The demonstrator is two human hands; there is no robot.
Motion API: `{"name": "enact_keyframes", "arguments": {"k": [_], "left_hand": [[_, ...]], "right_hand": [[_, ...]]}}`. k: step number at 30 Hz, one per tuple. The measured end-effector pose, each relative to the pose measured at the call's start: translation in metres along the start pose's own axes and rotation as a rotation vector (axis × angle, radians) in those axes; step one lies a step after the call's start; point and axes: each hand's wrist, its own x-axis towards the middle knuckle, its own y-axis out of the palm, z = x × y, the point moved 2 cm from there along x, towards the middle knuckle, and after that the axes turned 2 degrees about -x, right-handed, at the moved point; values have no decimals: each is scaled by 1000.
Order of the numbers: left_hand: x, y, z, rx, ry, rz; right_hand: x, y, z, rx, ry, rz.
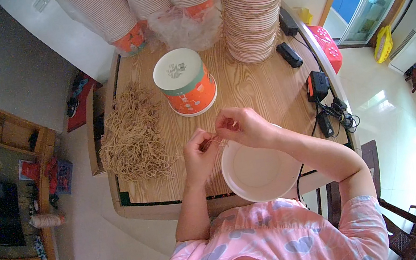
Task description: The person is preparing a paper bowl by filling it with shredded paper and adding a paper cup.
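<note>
Nearest the person, at the front edge of the wooden table [266, 89], sits a white paper bowl [258, 171], upright with its open mouth facing up and its near rim hanging slightly past the table edge. Just above the bowl's far-left rim the two hands meet. The left hand [199, 153] has thumb and forefinger pinched on one end of a thin tan string [215, 141], its other fingers curled loosely; the right hand [242, 127] pinches the other end, its forearm crossing over the bowl's right side. The short stretch of string visible between the fingertips runs roughly left to right, its long axis nearly level across the picture, held in the air over the table just beyond the bowl rim. How much string lies hidden inside either hand cannot be told. To the left of the hands, a loose pile of tan strings [133, 135] lies heaped along the table's left side, strands tangled in all directions. Farther on stands an upside-down paper bucket [185, 82], orange with a white base facing up. Beyond it, at the far edge, rise tall stacks of nested paper bowls [252, 10], some in clear plastic wrap. Black power adapters [317, 86] and cables lie at the table's right edge.
</note>
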Motion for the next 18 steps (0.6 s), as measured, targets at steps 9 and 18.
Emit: {"name": "enact_keyframes", "arguments": {"k": [9,18], "left_hand": [[-2,1,-8,62,91,2],[-2,-1,-9,59,69,8]], "right_hand": [[-2,4,2,-237,-44,-2],[-2,3,4,-188,-38,-11]]}}
